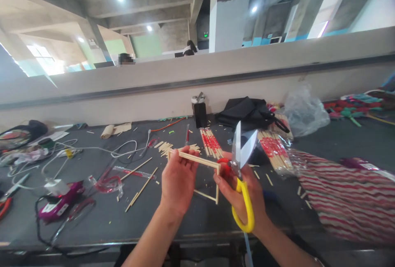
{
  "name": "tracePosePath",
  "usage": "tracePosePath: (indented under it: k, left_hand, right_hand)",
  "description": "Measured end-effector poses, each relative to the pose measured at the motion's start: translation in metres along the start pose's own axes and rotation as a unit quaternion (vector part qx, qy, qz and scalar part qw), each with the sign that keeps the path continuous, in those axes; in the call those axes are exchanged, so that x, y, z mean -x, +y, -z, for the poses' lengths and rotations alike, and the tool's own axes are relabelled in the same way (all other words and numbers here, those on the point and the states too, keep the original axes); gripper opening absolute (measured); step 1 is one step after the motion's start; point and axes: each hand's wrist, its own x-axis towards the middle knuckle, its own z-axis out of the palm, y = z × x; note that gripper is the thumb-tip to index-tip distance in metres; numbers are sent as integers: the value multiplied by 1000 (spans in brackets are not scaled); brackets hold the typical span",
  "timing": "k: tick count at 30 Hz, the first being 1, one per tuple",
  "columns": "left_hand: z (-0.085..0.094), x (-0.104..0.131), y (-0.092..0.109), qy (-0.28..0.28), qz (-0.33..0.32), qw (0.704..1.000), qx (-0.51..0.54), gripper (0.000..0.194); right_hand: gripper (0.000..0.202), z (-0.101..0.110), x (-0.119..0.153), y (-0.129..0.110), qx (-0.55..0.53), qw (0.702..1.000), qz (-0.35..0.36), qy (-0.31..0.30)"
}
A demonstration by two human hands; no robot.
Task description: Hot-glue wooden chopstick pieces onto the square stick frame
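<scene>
My left hand is closed on the top bar of a small frame made of thin wooden sticks. Its fingers wrap behind that bar. Scissors with a yellow and red handle are in my right hand, blades pointing up and spread apart. The thumb of that hand touches the frame's right corner. Below, the frame's side stick and lower stick hang over the dark table. Part of the frame is hidden behind my left hand.
Cut stick pieces and longer sticks lie on the dark table. Red-wrapped stick bundles, a phone and a black bag stand behind. Left are cables and a purple glue gun; right, striped cloth.
</scene>
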Motion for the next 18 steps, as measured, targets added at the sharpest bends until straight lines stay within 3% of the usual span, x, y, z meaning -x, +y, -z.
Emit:
tracePosePath:
  k: [3, 6, 8, 11, 13, 15, 18]
  left_hand:
    - [0, 10, 4, -67, 123, 977, -158, 27]
    - [-2, 26, 14, -180, 163, 890, -386, 28]
    - [-4, 35, 22, -195, 80, 816, -537, 35]
    - [-6, 39, 32, -184, -223, 701, -652, 18]
    - [-5, 36, 34, -219, -330, 631, -667, 23]
    - [-3, 30, 34, -264, -334, 605, -672, 33]
    - [2, 24, 30, -301, -267, 618, -676, 24]
  right_hand:
    - [47, 11, -6, 4, -19, 1000, 5, 14]
    - [50, 20, -10, 3, -39, 999, 9, 19]
    - [48, 24, -11, -1, -44, 999, 12, 11]
    - [44, 28, -10, -7, -25, 999, 31, -1]
    - [43, 27, -10, -9, 2, 999, 50, -20]
    - [45, 26, -10, -9, 26, 996, 83, -38]
    - [51, 22, -9, -8, 38, 990, 130, -47]
